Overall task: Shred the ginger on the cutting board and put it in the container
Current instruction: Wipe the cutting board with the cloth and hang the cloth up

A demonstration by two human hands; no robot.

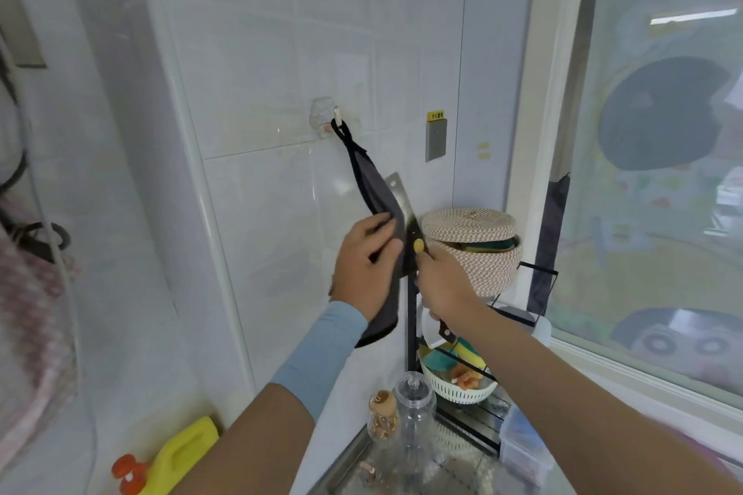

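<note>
By the wall (pixel 261 52), right hand (pixel 446 285) grips the cleaver (pixel 397 190), left hand (pixel 364 265) pinches cloth (pixel 372 189) over it.

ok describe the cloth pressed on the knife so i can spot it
Start at the white tiled wall and find the clear hook stuck on it. A dark grey cloth hangs from that hook by a black loop. Unlike the pale woven basket beside it, it is dark fabric.

A snug, light-blue sleeve (pixel 321 350) covers the left forearm (pixel 257 442) from the wrist to partway up.
</note>
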